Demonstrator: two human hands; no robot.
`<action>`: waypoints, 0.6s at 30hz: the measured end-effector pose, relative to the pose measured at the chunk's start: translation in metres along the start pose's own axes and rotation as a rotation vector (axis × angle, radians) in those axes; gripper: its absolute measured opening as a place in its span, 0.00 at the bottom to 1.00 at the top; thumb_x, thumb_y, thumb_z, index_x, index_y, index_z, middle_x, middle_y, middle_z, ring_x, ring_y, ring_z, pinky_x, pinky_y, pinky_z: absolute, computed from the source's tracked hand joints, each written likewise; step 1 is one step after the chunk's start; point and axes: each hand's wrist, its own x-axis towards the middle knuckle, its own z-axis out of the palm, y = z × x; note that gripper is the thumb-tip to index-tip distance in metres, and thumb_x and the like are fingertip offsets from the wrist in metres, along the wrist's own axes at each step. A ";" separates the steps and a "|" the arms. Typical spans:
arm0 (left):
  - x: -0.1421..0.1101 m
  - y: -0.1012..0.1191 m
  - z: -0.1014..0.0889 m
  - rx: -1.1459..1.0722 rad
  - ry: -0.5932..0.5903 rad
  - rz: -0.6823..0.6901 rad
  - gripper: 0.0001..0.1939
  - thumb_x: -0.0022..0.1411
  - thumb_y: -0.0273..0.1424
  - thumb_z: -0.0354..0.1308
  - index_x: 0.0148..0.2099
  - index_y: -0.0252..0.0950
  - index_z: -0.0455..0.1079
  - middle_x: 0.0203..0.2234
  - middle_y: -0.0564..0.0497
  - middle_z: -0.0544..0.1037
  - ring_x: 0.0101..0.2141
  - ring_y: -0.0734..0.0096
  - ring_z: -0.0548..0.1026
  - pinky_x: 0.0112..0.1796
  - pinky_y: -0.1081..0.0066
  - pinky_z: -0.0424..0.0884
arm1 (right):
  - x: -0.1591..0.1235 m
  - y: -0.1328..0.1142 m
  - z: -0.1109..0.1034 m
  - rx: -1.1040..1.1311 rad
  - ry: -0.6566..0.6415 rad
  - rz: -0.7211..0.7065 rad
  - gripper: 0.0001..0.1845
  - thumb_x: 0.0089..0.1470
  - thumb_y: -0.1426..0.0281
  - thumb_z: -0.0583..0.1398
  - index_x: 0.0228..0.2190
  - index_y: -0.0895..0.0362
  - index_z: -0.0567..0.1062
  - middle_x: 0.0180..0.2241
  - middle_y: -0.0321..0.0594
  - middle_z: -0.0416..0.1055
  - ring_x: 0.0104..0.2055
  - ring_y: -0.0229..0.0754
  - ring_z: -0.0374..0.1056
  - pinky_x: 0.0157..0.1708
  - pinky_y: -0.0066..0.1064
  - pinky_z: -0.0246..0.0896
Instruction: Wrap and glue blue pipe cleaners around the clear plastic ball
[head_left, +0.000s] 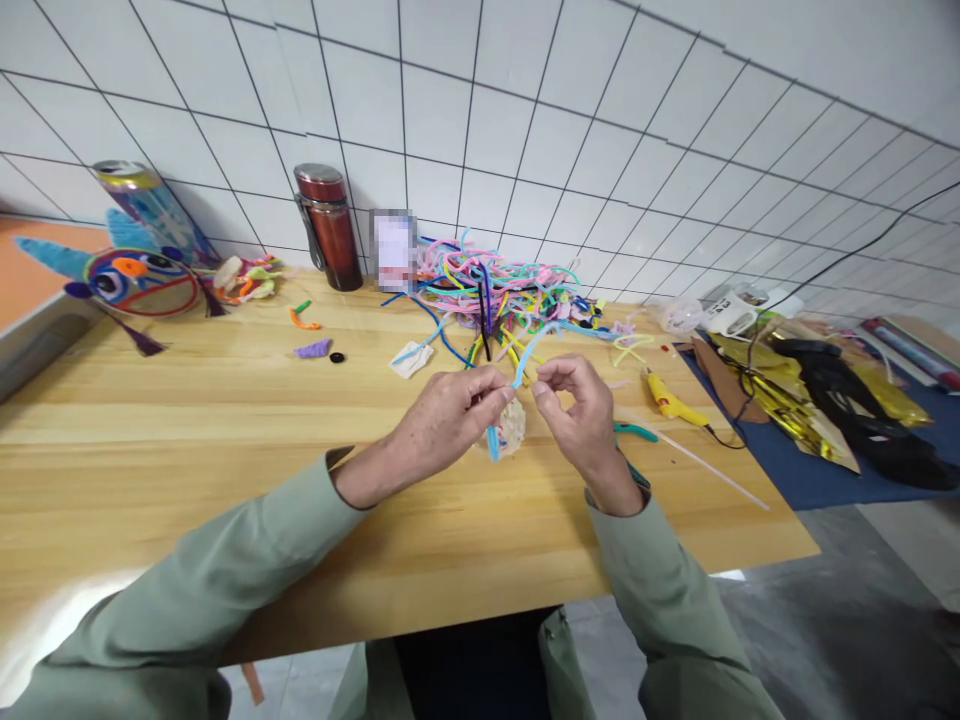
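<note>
A light blue pipe cleaner [529,355] is pinched between the thumb and forefinger of my left hand [450,420]. Its upper end curves up to the right, and a folded blue part hangs below the fingers. Close on the right, my right hand [581,415] has its thumb and fingertips pressed together beside the pipe cleaner; what they hold, if anything, is too small to make out. Under both hands sits a small round clear container [512,428], partly hidden. Just beyond is a tangled heap of coloured pipe cleaners [495,285], with yellow-handled pliers [510,350] in front of it.
A yellow glue gun [675,402] and teal-handled pliers [636,432] lie to the right, near a clear glue stick [712,468]. Along the wall stand a red thermos [330,230] and a can [154,205]. A decorated face craft [139,280] is at the left.
</note>
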 end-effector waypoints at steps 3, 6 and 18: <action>-0.001 -0.002 0.003 0.052 0.012 0.027 0.13 0.75 0.30 0.53 0.38 0.36 0.75 0.28 0.53 0.80 0.28 0.73 0.75 0.32 0.74 0.68 | -0.001 -0.006 0.001 -0.012 -0.056 -0.058 0.03 0.62 0.72 0.62 0.36 0.50 0.75 0.33 0.36 0.78 0.34 0.42 0.75 0.37 0.36 0.72; -0.003 -0.005 0.008 0.160 0.041 0.061 0.11 0.74 0.28 0.55 0.38 0.36 0.76 0.30 0.51 0.83 0.29 0.71 0.78 0.34 0.73 0.69 | -0.003 -0.008 0.003 -0.068 -0.069 -0.114 0.05 0.62 0.73 0.61 0.36 0.50 0.75 0.33 0.37 0.79 0.34 0.43 0.76 0.37 0.37 0.73; -0.007 -0.008 0.013 0.408 0.018 0.120 0.12 0.73 0.26 0.53 0.36 0.36 0.73 0.26 0.51 0.81 0.26 0.70 0.76 0.30 0.71 0.65 | -0.007 -0.006 0.010 -0.342 -0.082 -0.268 0.10 0.62 0.76 0.62 0.36 0.49 0.81 0.34 0.40 0.85 0.38 0.48 0.81 0.40 0.39 0.73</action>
